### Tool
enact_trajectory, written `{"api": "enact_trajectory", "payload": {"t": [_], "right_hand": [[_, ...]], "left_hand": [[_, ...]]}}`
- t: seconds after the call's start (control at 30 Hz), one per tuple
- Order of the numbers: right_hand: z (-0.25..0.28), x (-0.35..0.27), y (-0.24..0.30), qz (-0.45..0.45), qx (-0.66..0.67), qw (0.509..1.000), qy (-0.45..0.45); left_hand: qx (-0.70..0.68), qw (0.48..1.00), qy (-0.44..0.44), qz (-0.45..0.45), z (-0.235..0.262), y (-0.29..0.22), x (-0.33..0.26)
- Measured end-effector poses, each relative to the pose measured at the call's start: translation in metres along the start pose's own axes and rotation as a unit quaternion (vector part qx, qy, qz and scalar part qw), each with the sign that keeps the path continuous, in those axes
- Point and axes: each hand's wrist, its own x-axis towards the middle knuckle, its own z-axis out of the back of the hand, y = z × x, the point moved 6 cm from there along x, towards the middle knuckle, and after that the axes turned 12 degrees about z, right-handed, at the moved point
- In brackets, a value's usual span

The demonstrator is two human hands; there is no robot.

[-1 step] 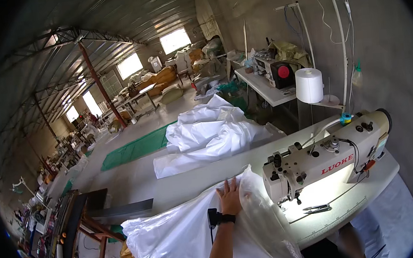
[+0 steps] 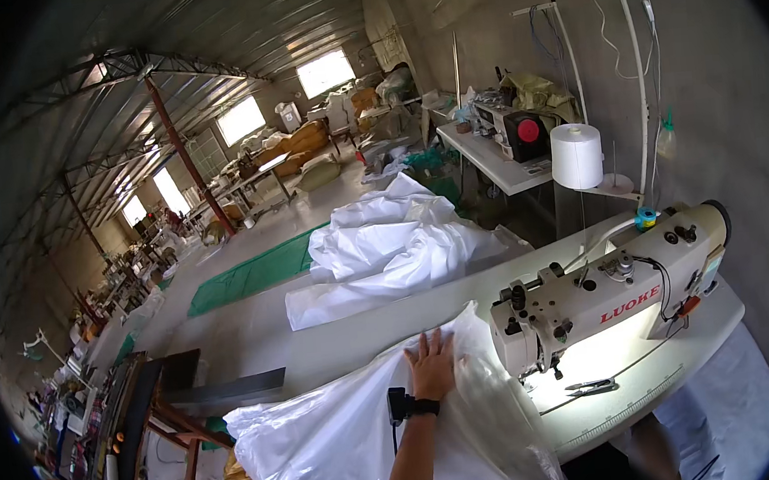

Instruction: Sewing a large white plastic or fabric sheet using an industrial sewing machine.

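Observation:
My left hand [image 2: 430, 365] lies flat on a sheet of shiny white fabric [image 2: 348, 444], fingers spread and pointing away from me. The hand presses on the sheet near its far edge and grips nothing. A black band with a small box sits on that wrist. Just right of the fabric stands a sewing machine [image 2: 609, 303], its lit needle area next to the sheet's right side. Thread snips [image 2: 591, 387] lie on the machine's bed. My right hand does not show; a dark, blurred shape, perhaps part of my arm or leg, is below the table's front edge.
A heap of white fabric [image 2: 394, 248] lies beyond the table, by a green sheet [image 2: 254, 270] on the floor. A white thread cone [image 2: 576, 157] stands behind the machine. Another worktable [image 2: 506, 170] is at the far right, and a wooden-legged rack [image 2: 184, 459] at the left.
The far corner of the white sheet has shifted slightly to the right. My left hand stays flat in nearly the same place.

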Motion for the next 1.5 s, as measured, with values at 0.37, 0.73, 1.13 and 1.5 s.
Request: {"api": "enact_trajectory", "payload": {"t": [0.37, 0.73, 1.13, 1.5], "right_hand": [[0.032, -0.007, 0.184, 0.271, -0.369, 0.877, -0.144], [-0.032, 0.051, 0.187, 0.402, -0.231, 0.886, -0.012], [-0.016, 0.014, 0.177, 0.421, -0.17, 0.88, 0.137], [0.0, -0.015, 0.13, 0.363, -0.332, 0.86, 0.135]], "left_hand": [[-0.147, 0.987, -0.063, 0.024, 0.071, -0.017, -0.024], [-0.476, 0.87, -0.131, 0.015, 0.222, -0.173, -0.132], [-0.456, 0.883, -0.106, -0.038, 0.204, -0.239, -0.151], [-0.689, 0.718, 0.098, -0.02, 0.204, -0.271, -0.182]]}}
